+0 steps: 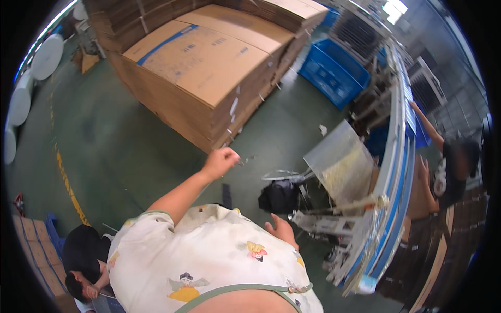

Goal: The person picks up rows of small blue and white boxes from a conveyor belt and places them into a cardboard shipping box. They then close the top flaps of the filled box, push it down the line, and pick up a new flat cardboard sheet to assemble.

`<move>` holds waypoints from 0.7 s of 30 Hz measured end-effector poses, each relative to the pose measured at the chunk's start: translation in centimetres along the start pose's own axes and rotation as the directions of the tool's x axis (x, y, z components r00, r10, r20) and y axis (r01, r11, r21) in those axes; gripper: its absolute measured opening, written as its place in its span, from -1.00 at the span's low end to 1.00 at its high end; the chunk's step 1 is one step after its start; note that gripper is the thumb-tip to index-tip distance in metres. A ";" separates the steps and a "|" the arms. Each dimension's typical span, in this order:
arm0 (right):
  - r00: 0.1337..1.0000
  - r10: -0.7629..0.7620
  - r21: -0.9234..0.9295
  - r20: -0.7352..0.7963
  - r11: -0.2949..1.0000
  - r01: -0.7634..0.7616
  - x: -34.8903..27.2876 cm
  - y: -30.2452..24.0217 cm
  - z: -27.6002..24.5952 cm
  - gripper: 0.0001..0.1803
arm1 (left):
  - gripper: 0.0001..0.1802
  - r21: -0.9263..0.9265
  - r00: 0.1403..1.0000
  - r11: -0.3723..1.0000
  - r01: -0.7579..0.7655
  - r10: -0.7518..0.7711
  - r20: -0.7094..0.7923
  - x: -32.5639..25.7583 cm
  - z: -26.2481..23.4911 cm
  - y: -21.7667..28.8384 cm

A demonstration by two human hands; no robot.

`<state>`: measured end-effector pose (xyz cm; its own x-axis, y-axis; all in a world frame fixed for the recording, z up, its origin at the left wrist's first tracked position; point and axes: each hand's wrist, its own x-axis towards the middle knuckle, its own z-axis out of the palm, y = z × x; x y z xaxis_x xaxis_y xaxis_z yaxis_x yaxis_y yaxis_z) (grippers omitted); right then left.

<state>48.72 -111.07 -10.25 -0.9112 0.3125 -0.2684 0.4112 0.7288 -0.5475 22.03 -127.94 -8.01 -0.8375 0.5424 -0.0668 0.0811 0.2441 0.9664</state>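
On a green factory floor (130,141), my left hand (222,161) is stretched out in front of me, its fingers pinched shut on a small pale scrap (244,159) that juts toward the right, held in the air just short of the pallet stack of flat cardboard sheets (209,73). My right hand (282,229) hangs open and empty near my waist, fingers spread, well apart from the left and just below a black bag (279,195) on the floor.

As I judge it, so slight a piece wants a firm fingertip pinch and a level wrist, with the free hand kept off the looped strapping (282,175) lying beside the bag.

To my right runs a blue-and-white conveyor frame (399,172), with a clear plastic sheet (339,159) propped against it and a co-worker (451,167) reaching up beyond it. Another person in black (83,253) crouches at lower left.

What the scrap is I cannot tell: it is tiny and blurred, and my fingers cover most of it. My shirt (209,261) hides the floor at my feet, and the conveyor's top is too warped by the lens to read.
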 end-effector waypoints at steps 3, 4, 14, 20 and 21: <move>0.982 -0.186 0.173 0.010 0.968 0.182 10.0 -2.0 -3.7 -0.56 | -0.83 -0.103 0.930 0.995 -0.004 -0.034 -0.365 4.2 -6.5 2.2; 0.971 -0.238 0.206 0.040 0.952 0.225 13.4 -2.7 -5.1 -0.58 | -0.85 -0.083 0.877 0.996 -0.025 -0.018 -0.480 5.2 -7.8 2.5; 0.596 -0.792 -0.325 -0.132 0.603 0.729 50.5 -18.1 -18.2 -0.61 | -0.79 -0.335 0.443 0.941 -0.045 -0.281 -0.852 12.3 -10.0 1.6; 0.851 -0.519 -0.302 0.084 0.800 0.518 59.2 -21.5 -17.9 -0.52 | -0.59 -0.361 0.254 0.932 0.021 -0.355 -0.900 12.3 -8.1 1.2; 0.850 -0.471 -0.246 0.235 0.818 0.520 57.7 -21.9 -18.4 -0.48 | -0.54 -0.331 0.251 0.944 0.012 -0.323 -0.913 11.9 -8.4 0.7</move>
<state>-13.26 -97.76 0.85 -0.9628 -0.2203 -0.1567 -0.1440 0.9084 -0.3926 7.57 -128.07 -6.08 -0.7296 -0.6763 -0.1020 -0.1119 -0.0292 0.9933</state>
